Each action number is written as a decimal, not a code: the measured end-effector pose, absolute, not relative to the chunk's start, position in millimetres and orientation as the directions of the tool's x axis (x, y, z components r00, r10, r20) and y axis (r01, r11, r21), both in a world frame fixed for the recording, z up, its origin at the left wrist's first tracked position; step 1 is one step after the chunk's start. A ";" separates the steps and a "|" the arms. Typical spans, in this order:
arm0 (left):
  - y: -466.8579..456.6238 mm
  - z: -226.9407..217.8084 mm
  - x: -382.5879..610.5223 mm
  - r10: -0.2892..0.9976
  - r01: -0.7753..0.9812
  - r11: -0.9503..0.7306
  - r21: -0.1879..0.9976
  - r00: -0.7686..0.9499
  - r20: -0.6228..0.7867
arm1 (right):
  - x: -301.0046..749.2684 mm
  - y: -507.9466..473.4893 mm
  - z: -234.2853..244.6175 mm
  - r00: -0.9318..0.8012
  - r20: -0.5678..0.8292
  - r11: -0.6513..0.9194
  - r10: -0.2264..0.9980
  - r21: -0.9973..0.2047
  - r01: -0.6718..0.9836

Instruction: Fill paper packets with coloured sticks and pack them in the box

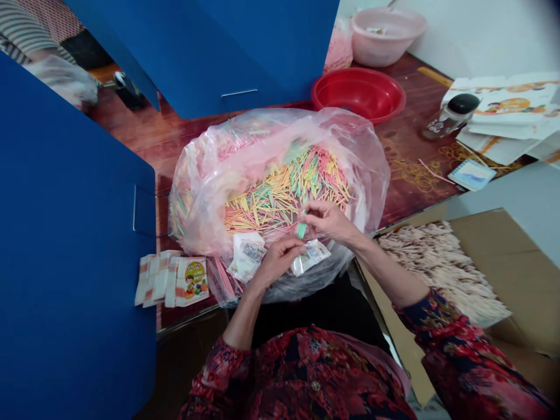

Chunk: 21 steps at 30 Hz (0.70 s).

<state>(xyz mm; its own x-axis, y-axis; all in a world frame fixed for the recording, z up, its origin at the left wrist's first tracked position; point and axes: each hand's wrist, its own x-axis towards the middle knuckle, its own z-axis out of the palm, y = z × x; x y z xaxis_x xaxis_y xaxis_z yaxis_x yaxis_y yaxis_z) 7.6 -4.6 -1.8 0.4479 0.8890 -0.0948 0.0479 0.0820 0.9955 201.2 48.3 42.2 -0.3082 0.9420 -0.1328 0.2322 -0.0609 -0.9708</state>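
Observation:
A large clear plastic bag (196, 169) lies open in front of me, full of thin sticks (262, 201) in yellow, green, pink and orange. My right hand (328, 221) pinches a small bunch of green sticks (301, 226) over the near side of the bag. Just below it, my left hand (280, 259) has thumb and fingers closed at the edge of a small printed packet (314, 255). Several more packets (247, 255) rest on the bag to the left of that hand.
Blue partitions (74, 233) stand to the left and behind. Fanned printed packets (191, 281) lie at left. A red basin (359, 96), a dark-lidded bottle (450, 116) and rubber bands (415, 172) are on the table. At right sits a cardboard box (494, 251). Another person's gloved hand (70, 79) shows upper left.

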 end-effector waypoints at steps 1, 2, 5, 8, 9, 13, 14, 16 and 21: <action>-6.1 -3.0 4.1 0.901 0.049 0.116 0.992 0.414 -0.126 | 204.6 48.9 40.6 -0.235 -0.054 0.011 0.971 -0.963 0.268; -7.6 -4.5 0.6 0.919 0.044 0.147 0.988 0.364 -0.153 | 207.6 49.3 37.8 -0.179 0.039 0.096 0.983 -0.941 0.325; -10.4 -9.2 -7.0 0.968 -0.003 0.193 0.981 0.164 -0.190 | 212.8 46.7 22.5 -0.206 0.241 0.314 0.948 -0.802 0.508; -10.3 -11.2 -8.0 0.974 -0.043 0.223 0.974 0.044 -0.221 | 212.0 40.8 6.5 -0.306 0.252 0.389 0.918 -0.720 0.575; -10.1 -10.7 -7.3 0.973 -0.048 0.229 0.972 0.021 -0.228 | 211.2 39.2 3.9 -0.303 0.251 0.387 0.919 -0.717 0.580; -10.1 -2.8 -3.9 0.978 -0.024 0.203 0.979 -0.050 -0.204 | 206.3 37.7 14.3 -0.119 0.279 0.296 0.953 -0.770 0.565; -9.9 -0.8 -3.3 0.978 -0.015 0.204 0.979 -0.041 -0.204 | 204.4 38.0 20.2 -0.046 0.286 0.264 0.957 -0.800 0.538; -8.4 0.9 -2.0 0.971 -0.006 0.239 0.971 -0.003 -0.239 | 198.9 38.4 32.1 0.025 0.261 0.225 0.965 -0.873 0.433; -1.5 -9.2 4.5 0.983 -0.034 0.186 0.982 0.009 -0.186 | 179.5 32.2 50.4 -0.033 0.663 0.600 0.748 -0.653 0.463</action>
<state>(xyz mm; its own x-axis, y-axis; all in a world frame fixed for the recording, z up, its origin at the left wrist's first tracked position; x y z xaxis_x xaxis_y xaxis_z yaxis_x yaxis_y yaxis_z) 4.5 -1.5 -9.2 0.0086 0.9826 -0.1856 -0.0339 0.1858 0.9820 179.5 32.2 50.4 -0.0329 0.7476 0.6633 0.4625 0.5997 -0.6530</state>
